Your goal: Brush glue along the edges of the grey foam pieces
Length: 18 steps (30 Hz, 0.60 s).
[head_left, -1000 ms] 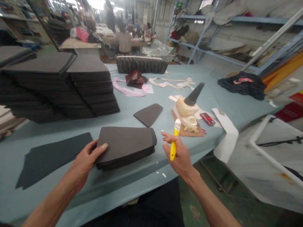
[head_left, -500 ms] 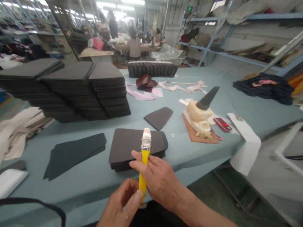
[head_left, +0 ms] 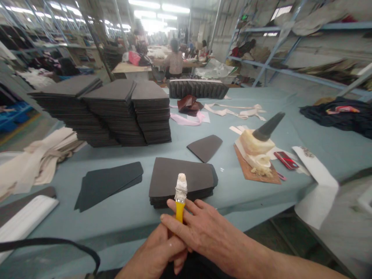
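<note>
Both my hands meet low in the middle, around a yellow-handled brush (head_left: 180,195) whose glue-caked white tip points up. My left hand (head_left: 155,255) is wrapped round the lower handle from below. My right hand (head_left: 200,230) lies over it with fingers closed across the handle. Just beyond the brush tip, a small pile of dark grey foam pieces (head_left: 181,182) rests on the pale blue table (head_left: 250,193). A single grey piece (head_left: 205,147) lies further back.
Tall stacks of grey pieces (head_left: 116,110) stand at back left. A flat dark piece (head_left: 109,182) lies left of the pile. At right, a glue lump with a dark cone (head_left: 258,145) sits on a brown board, beside a red phone (head_left: 286,160). People work at far tables.
My left hand left the foam pile and came to the brush handle. My right hand brought the brush in to the middle. The view swung left.
</note>
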### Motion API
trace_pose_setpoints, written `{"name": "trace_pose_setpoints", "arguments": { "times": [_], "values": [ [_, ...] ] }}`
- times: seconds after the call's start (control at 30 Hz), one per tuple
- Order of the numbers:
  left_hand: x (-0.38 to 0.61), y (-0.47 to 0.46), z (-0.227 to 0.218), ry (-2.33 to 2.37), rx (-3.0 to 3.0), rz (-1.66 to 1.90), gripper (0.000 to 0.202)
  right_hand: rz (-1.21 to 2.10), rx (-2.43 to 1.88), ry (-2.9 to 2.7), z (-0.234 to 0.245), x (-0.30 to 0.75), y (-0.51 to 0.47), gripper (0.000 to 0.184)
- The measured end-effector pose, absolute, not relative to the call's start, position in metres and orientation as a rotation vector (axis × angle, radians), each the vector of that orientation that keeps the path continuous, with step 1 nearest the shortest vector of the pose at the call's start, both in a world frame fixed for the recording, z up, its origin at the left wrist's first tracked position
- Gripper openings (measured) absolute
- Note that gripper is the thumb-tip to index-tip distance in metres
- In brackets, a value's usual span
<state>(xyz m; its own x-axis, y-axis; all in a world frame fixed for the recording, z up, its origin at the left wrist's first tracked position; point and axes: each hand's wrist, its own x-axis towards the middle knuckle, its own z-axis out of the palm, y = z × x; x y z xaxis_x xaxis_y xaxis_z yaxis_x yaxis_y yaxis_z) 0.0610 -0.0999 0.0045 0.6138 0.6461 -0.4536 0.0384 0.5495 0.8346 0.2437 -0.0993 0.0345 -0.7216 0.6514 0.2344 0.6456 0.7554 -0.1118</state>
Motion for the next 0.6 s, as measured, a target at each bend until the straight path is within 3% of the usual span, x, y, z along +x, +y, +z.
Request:
{"name": "trace_pose_setpoints", "arguments": {
  "times": [0.17, 0.33, 0.4, 0.5, 0.6],
  "values": [
    [0.057, -0.097, 0.012, 0.839, 0.989, 0.256, 0.026, 0.145, -0.928, -2.591, 0.038, 0.242, -0.104, 0.049],
    [0.063, -0.096, 0.027, 0.958, 1.021, 0.389, 0.049, -0.022, -0.902, -2.597, 0.061, 0.243, -0.116, 0.033],
    [0.06, -0.095, 0.029, 0.94, 1.027, 0.458, 0.056, -0.004, -0.914, -2.487, 0.07, 0.256, -0.125, 0.035],
    [0.045, -0.089, 0.027, 0.986, 1.022, 0.596, 0.062, 0.393, -1.035, -2.169, 0.07, 0.292, -0.136, 0.037],
    [0.02, -0.075, 0.016, 1.287, 1.094, 0.927, 0.056, 0.877, -1.465, -1.575, 0.046, 0.324, -0.139, 0.019]
  ]
}}
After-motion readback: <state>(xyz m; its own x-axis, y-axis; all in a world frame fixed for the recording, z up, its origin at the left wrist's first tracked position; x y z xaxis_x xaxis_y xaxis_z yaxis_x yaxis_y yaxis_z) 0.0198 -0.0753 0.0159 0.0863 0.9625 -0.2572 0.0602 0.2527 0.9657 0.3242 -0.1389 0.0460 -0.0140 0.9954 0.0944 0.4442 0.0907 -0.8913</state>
